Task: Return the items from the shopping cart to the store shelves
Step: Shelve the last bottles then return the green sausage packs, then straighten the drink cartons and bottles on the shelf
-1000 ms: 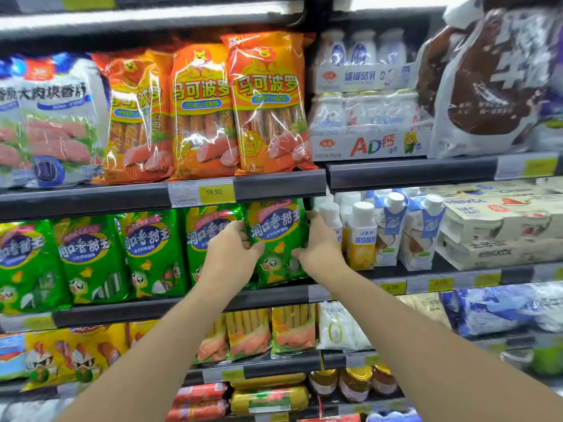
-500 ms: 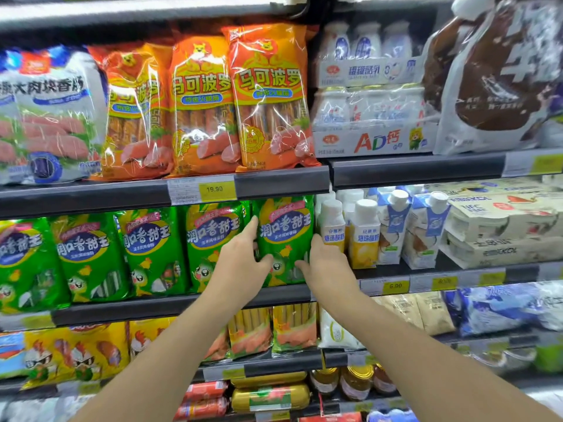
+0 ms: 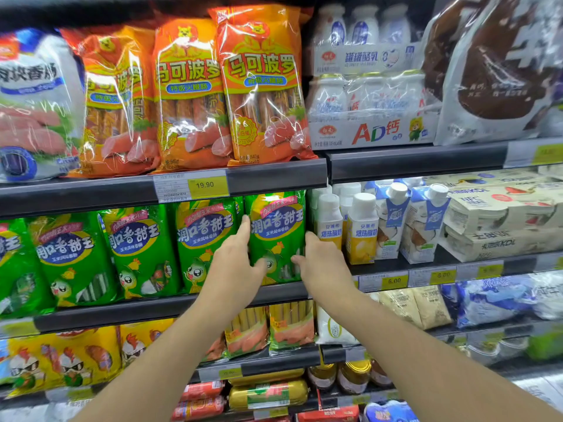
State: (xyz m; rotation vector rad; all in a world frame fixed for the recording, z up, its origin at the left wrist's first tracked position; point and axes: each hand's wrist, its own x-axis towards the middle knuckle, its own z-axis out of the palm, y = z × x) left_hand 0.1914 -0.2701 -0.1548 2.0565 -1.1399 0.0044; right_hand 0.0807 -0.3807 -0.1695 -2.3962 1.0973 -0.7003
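Note:
A green corn-sausage pack (image 3: 278, 233) stands upright at the right end of a row of like green packs (image 3: 138, 248) on the middle shelf (image 3: 137, 309). My left hand (image 3: 234, 266) lies against its left edge with fingers straight and pointing up, the thumb touching the pack's front. On the other side my right hand (image 3: 323, 263) rests along the right edge, its thumb on the lower front. The pack sits between both hands. No shopping cart is in view.
Orange sausage packs (image 3: 262, 86) fill the shelf above. White and yellow drink bottles (image 3: 361, 229) stand right beside the green pack, with cartons and boxed cups further right. Lower shelves hold yellow packs (image 3: 64, 357), sausage sticks and jars.
My fingers were curled round the green pack's edges. They have since straightened and both hands slid lower along its sides. The pack stands further back in the row.

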